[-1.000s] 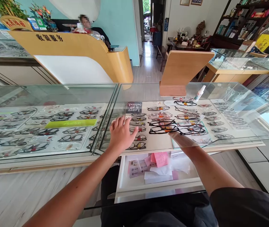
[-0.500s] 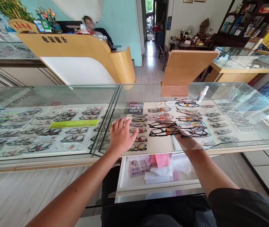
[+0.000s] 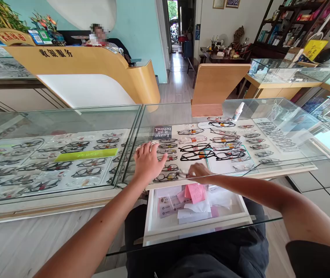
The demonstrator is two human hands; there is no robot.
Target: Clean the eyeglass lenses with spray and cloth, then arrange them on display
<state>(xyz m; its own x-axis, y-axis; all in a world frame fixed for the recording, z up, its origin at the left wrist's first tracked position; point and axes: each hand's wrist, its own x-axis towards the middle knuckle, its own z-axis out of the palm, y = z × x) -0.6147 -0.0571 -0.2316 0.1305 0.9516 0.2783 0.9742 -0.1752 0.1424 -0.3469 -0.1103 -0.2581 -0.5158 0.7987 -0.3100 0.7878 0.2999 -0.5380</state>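
My left hand (image 3: 147, 162) lies flat on the glass top of the display case (image 3: 182, 112), fingers stretched out, with a bit of white cloth (image 3: 153, 143) showing under the fingertips. My right hand (image 3: 199, 171) is at the case's near edge, just right of the left hand. Its fingers are pinched on a small white item (image 3: 181, 174) that I cannot name. Several black-framed glasses (image 3: 195, 151) lie on the white display tray (image 3: 225, 166) just beyond it.
An open white drawer (image 3: 194, 222) with pink and white papers is pulled out below the case. A small spray bottle (image 3: 238, 111) and a wooden stand (image 3: 215, 88) are on the glass at the back. A person sits behind the yellow counter (image 3: 95, 61).
My right hand has drawn back out of the case, moving left and toward me to the near edge, and has closed on a small white item. My left hand has stayed put.
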